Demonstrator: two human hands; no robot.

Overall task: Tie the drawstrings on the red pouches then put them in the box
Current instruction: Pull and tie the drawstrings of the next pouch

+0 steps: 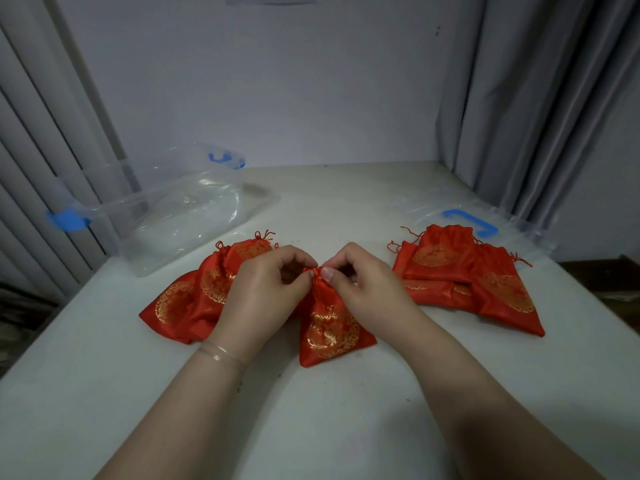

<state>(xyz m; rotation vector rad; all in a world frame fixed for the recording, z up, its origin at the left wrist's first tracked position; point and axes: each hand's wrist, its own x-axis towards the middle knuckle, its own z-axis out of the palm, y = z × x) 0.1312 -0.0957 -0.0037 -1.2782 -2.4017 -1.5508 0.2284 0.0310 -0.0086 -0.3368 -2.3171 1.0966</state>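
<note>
1. Pouch (330,327), red with a gold pattern, lies flat at the middle of the white surface (104,393), its gathered neck pointing away from the person.
2. Left hand (266,289) pinches the neck from the left, fingers curled, thumb and forefinger clamped on the cloth.
3. Right hand (360,282) pinches the same neck from the right, fingertips meeting the left hand's.
4. Left pile (194,299) of red pouches lies partly under the left hand.
5. Right pile (478,278) of red pouches lies apart, resting on the lid (474,223) with a blue handle.
6. Box (166,209), clear plastic with blue clips, stands open at the far left.
</note>
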